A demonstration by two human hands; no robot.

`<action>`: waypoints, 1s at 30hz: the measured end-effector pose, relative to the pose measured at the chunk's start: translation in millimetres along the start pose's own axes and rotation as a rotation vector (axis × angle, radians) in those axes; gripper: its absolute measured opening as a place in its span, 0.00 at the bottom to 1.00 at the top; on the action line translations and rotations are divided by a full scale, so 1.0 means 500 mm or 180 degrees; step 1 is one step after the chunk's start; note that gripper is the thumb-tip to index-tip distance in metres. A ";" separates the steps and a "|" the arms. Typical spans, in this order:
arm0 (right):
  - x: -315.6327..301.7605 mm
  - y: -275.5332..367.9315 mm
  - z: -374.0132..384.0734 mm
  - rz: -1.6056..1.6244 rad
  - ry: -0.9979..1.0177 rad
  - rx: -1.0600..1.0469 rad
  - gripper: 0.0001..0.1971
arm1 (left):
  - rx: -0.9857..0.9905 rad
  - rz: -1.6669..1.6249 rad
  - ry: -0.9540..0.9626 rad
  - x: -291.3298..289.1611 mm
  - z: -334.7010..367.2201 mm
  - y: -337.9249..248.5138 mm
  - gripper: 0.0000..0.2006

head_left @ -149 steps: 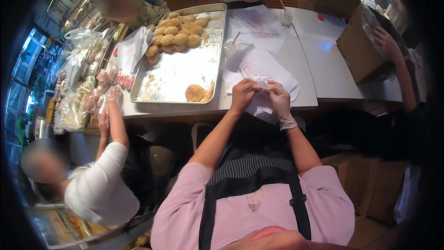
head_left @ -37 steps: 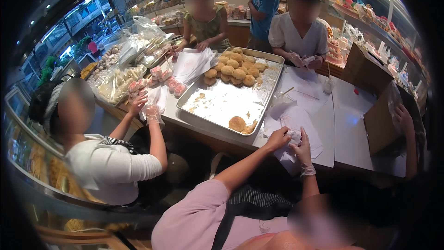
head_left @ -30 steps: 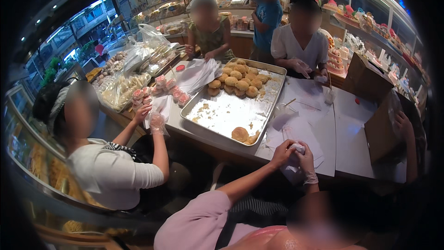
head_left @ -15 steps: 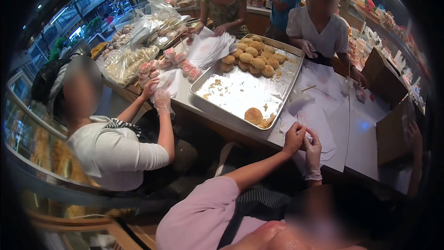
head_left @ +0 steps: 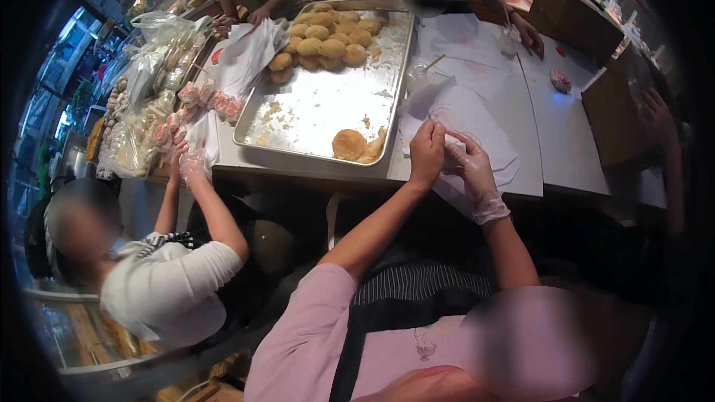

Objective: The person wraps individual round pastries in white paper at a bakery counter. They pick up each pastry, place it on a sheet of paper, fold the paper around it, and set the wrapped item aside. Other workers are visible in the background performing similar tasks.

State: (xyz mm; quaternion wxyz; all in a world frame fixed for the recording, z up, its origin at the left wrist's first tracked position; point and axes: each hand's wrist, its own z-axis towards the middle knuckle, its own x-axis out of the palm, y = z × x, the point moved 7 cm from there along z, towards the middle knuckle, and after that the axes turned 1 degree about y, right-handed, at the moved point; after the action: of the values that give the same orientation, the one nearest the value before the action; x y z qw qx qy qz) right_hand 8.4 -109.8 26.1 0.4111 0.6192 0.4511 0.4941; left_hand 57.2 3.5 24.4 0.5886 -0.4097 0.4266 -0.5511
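Fingers: left hand (head_left: 427,155), bare, curled with thumb and fingertips pinched narrow; right hand (head_left: 475,173), in a clear glove, fingers bent toward the left ones. Between the two sets of fingertips—a small white paper piece (head_left: 452,141), held above loose white sheets; its contents are hidden.

Left to right: clear plastic bags (head_left: 141,134) over pale goods. Pink-and-white wrapped pieces (head_left: 212,103) lie in a cluster, a co-worker's gloved hand (head_left: 195,167) near them. Stack of papers (head_left: 249,56) beside a metal tray (head_left: 313,115). Round buns (head_left: 324,46) are heaped at the tray's far end; one flat bun (head_left: 348,145) sits at the near right corner, crumbs scattered between.

Just right of the tray: glass jar (head_left: 417,78) with a stick, then the loose white sheets (head_left: 491,145) under the hands. Farther right: second jar (head_left: 510,42), a person's bare hand (head_left: 530,37) beside it. One wrapped piece (head_left: 560,81) lies apart on the table (head_left: 570,156), near the cardboard boxes (head_left: 618,115).
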 end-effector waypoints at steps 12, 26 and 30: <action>-0.081 -0.016 0.037 0.0161 -0.0323 0.0192 0.16 | -0.0437 0.0101 0.0632 0.082 0.049 0.030 0.14; -0.537 0.091 0.025 -0.3045 -0.2575 -0.2273 0.22 | 0.0211 0.0497 0.0870 0.004 -0.025 0.027 0.10; -0.556 0.082 0.020 -0.4685 -0.2489 -0.2144 0.26 | 0.0296 0.0428 0.0913 0.005 -0.022 0.037 0.11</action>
State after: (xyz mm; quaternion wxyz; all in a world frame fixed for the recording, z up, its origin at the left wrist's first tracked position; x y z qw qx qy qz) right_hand -4.5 -389.2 -3.4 0.9076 0.1441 0.3928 -0.0344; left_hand 52.2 2.0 3.1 0.5756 -0.2696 0.5067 -0.5824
